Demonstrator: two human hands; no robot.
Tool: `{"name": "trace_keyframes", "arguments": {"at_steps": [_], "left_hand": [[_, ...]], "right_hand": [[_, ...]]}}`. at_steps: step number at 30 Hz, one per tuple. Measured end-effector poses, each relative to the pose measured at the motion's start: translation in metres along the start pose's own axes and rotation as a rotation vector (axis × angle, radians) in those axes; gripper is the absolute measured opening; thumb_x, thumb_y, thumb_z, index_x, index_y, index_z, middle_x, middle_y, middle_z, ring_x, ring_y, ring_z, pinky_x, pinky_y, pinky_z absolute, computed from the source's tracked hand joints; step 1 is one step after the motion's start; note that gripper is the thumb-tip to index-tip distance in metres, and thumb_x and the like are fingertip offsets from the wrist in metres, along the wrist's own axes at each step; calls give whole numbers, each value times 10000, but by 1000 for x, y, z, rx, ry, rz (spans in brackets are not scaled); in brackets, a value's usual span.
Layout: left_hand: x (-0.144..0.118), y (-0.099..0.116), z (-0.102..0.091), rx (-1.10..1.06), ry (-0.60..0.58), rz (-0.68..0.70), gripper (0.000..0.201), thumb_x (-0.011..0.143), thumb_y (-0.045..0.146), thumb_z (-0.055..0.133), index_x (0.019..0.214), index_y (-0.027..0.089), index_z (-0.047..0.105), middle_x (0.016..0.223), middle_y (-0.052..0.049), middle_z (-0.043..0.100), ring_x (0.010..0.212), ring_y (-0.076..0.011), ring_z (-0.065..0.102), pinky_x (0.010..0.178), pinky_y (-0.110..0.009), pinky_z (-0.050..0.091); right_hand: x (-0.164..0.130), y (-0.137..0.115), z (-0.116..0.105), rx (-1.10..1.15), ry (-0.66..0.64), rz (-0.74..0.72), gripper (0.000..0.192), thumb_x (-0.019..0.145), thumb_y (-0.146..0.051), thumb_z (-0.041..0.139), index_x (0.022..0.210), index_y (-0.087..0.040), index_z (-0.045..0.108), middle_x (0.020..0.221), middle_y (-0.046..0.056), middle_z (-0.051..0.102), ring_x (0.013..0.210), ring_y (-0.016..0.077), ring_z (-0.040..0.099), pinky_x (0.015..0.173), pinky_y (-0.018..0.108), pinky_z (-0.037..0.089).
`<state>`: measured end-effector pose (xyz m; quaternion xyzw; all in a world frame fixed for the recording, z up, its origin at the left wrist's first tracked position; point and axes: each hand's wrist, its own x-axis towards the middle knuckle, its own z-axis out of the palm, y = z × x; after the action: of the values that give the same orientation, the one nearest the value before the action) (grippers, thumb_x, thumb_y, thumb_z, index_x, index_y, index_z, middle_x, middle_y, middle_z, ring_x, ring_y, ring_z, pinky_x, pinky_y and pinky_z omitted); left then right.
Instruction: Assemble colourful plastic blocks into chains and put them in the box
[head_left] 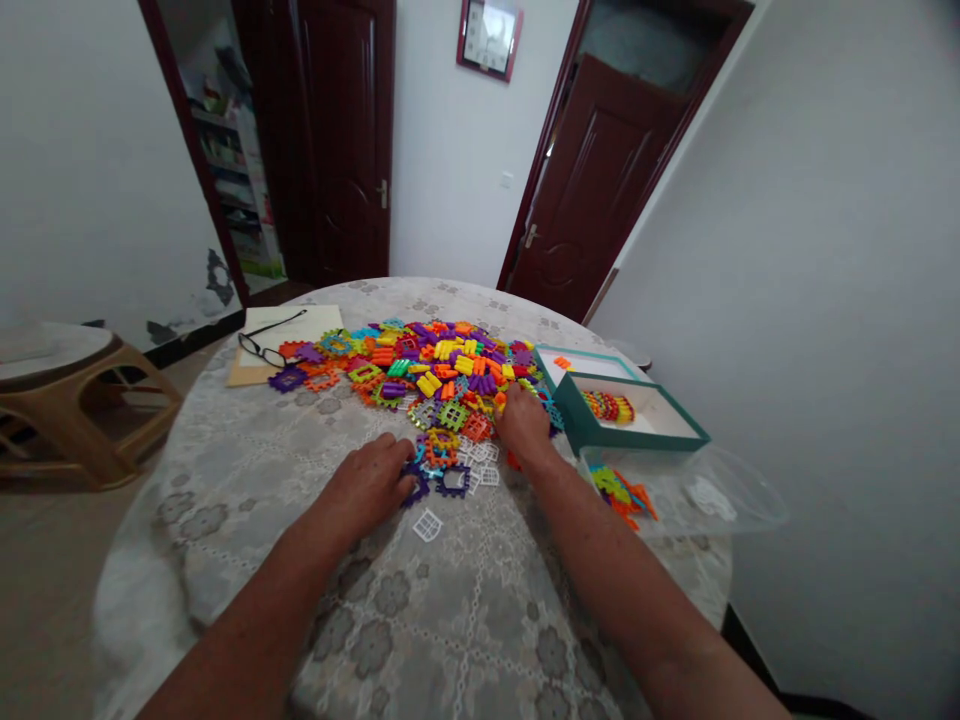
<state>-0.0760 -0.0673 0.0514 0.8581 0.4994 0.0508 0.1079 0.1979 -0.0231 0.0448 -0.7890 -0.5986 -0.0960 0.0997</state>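
Note:
A wide pile of colourful plastic building pieces (427,370) lies on a round table with a grey patterned cloth (450,620). My left hand (369,482) rests palm down on the cloth, its fingertips touching a purple square piece (415,487). My right hand (523,422) reaches into the near right edge of the pile, fingers curled down among the pieces; whether it grips one is hidden. White window-like pieces (427,524) lie between my hands.
A green box (637,412) with a few pieces inside stands right of the pile, its lid behind it. A clear plastic bag (697,495) with pieces lies at the table's right edge. Black glasses (262,348) sit on a paper pad at the far left. A wooden stool (82,400) stands left.

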Motion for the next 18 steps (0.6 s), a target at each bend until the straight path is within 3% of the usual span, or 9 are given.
{"name": "trace_keyframes", "arguments": {"at_steps": [9,14,18], "left_hand": [[0,2,1,5,0,24,265,953,290,607,1199,214,667,1175,-139,701,1102,-307,683,949,-400,510],[2,3,0,3,-2,25,269,944,280,616,1193,202,679,1165,-154,714,1110,-330,686,949,-424,517],[2,-3,4,-28,17,38,272,950,301,616,1197,210,685,1158,-145,723,1101,-323,697,946,-420,527]], "right_hand": [[8,11,-19,34,-74,-32,346,962,-175,582,1304,-128,582,1085,200,774,996,301,760,811,338,533],[12,29,-36,124,-87,-30,325,913,-207,641,1234,-155,650,1084,181,776,1005,317,746,802,347,524],[26,50,-52,292,-105,-43,304,853,-231,690,1153,-188,698,996,122,778,904,283,732,765,339,527]]}}
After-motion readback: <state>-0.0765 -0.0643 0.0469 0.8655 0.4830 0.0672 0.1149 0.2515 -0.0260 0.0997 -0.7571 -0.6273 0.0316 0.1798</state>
